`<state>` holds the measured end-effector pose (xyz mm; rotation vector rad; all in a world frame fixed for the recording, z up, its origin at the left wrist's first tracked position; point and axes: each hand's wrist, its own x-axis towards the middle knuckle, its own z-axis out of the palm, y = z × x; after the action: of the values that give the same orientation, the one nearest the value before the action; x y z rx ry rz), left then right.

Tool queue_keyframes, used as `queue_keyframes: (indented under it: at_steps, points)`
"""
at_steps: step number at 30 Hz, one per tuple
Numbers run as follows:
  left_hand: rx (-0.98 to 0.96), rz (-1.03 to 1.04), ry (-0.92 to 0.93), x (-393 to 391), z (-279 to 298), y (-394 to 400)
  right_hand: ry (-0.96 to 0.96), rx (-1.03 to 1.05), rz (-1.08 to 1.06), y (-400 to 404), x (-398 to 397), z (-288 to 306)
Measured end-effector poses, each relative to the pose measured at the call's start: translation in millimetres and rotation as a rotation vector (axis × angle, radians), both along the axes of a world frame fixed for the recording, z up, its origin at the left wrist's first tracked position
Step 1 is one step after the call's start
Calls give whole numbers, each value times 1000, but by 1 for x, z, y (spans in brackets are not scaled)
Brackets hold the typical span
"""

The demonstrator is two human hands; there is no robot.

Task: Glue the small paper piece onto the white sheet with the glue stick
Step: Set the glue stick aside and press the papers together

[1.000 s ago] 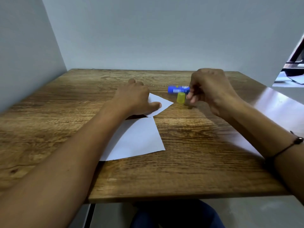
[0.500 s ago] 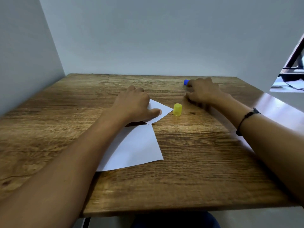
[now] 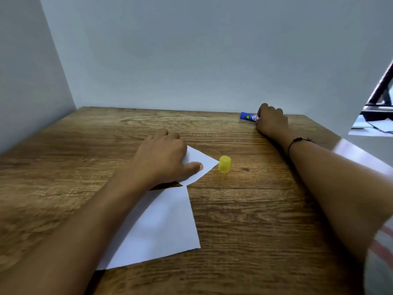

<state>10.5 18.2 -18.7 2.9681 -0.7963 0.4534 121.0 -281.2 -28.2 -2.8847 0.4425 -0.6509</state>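
The small white paper piece (image 3: 201, 159) lies in the middle of the wooden table (image 3: 265, 220). My left hand (image 3: 161, 158) rests on it, the thumb pressing flat on its near edge. Just in front of it lies the larger white sheet (image 3: 163, 226), partly under my left forearm; their corners nearly touch. The blue glue stick (image 3: 247, 116) lies on its side near the table's far right edge, and my right hand (image 3: 272, 121) grips its right end with curled fingers. Its yellow cap (image 3: 224, 164) stands upright on the wood just right of the small piece.
Grey walls close the table at the back and on the left. Past the table's right edge there is a pale surface with papers (image 3: 374, 124) and a dark frame.
My right hand has carried the glue stick from beside the cap to the far right rear of the table. The yellow cap stays standing. My left hand holds still on the small piece.
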Motion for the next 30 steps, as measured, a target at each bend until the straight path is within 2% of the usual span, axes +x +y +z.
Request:
queue_keyframes:
  at_steps: [7,9,12,14,21,30]
  points:
    - [-17,5,19,1,-1,1,-172,-40,154,16,-5,8]
    - [-13,5,22,1,-1,1,-228,29,258,23,-15,18]
    - [-20,0,32,1,-1,2,-272,244,401,36,-37,34]
    - [-28,1,39,1,-2,2,-255,362,462,47,-54,43]
    - [-53,-1,57,-1,-2,1,-70,502,644,84,-116,61]
    - [-47,-8,42,-2,-2,2,-63,339,636,101,-162,54]
